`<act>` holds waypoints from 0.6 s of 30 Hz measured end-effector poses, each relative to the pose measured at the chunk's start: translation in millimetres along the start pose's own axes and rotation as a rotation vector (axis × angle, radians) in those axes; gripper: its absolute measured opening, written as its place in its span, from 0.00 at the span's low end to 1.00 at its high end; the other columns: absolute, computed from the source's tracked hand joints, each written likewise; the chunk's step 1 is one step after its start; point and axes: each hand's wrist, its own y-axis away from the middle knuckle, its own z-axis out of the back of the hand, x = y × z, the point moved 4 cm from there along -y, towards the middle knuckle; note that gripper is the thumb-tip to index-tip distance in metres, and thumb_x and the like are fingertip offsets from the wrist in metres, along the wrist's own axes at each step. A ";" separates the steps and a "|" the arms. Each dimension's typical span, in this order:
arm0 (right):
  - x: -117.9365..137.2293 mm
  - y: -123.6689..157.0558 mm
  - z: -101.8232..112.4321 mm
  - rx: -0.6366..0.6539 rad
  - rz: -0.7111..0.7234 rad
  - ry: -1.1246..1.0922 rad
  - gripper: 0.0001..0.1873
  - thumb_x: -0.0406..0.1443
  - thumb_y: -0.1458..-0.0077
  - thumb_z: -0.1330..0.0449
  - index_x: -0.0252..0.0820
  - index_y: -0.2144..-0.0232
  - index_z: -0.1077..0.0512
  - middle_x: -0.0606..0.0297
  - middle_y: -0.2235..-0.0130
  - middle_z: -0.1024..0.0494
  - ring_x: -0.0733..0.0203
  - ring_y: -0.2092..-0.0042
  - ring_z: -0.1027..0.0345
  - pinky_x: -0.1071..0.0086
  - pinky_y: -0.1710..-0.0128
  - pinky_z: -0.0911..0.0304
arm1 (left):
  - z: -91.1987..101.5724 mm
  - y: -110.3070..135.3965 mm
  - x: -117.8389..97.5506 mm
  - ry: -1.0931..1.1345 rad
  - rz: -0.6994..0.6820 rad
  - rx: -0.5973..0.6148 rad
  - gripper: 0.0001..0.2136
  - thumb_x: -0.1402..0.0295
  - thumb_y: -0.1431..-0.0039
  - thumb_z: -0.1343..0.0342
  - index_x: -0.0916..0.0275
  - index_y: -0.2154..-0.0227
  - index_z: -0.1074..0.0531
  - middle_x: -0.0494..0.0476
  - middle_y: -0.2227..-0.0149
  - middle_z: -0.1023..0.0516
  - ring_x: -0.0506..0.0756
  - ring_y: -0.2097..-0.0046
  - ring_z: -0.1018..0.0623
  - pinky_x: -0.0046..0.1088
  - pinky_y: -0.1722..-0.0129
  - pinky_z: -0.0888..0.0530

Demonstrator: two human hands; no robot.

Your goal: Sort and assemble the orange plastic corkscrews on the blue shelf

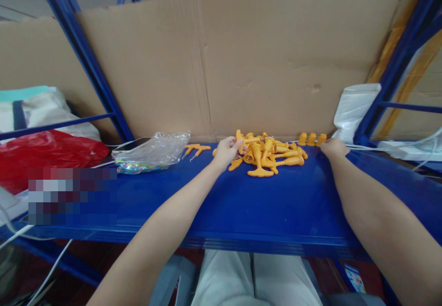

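On the blue shelf (276,214) we see a pile of orange corkscrews (256,154). At its left, the left hand (227,150) pinches a handle (238,136) between thumb and fingers. The right hand (334,148) is beside a row of three caps (312,139); its grip is hidden, so we cannot tell its opening or hold. Cardboard (276,57) stands behind.

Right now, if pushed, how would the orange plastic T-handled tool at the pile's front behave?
The orange plastic T-handled tool would probably stay stiff, given its moulded look. Its wide crossbar may resist rolling, and the orange tools crowding it could shift too.
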 end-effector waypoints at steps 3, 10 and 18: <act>-1.9 4.9 2.6 0.020 -0.132 0.028 0.12 0.35 0.47 0.47 0.37 0.62 0.27 0.44 0.57 0.28 0.40 0.48 0.36 0.52 0.50 0.46 | 0.6 0.3 0.4 0.004 0.002 0.001 0.07 0.74 0.39 0.46 0.64 0.74 0.34 0.52 0.78 0.22 0.49 0.76 0.23 0.18 0.80 0.31; 32.2 18.8 32.7 -0.218 -0.066 -0.235 0.15 0.31 0.43 0.52 0.32 0.56 0.33 0.42 0.53 0.29 0.45 0.49 0.35 0.60 0.51 0.44 | 3.3 -4.0 2.0 0.014 -0.020 -0.012 0.06 0.70 0.41 0.44 0.64 0.73 0.32 0.51 0.80 0.23 0.50 0.76 0.22 0.19 0.79 0.30; 82.2 44.1 69.9 -0.276 0.267 -0.451 0.11 0.27 0.45 0.51 0.34 0.58 0.37 0.50 0.55 0.28 0.60 0.57 0.34 0.73 0.55 0.42 | 12.1 -4.2 -5.8 0.138 -0.042 -0.133 0.06 0.69 0.45 0.40 0.65 0.73 0.30 0.49 0.80 0.25 0.48 0.77 0.24 0.21 0.75 0.30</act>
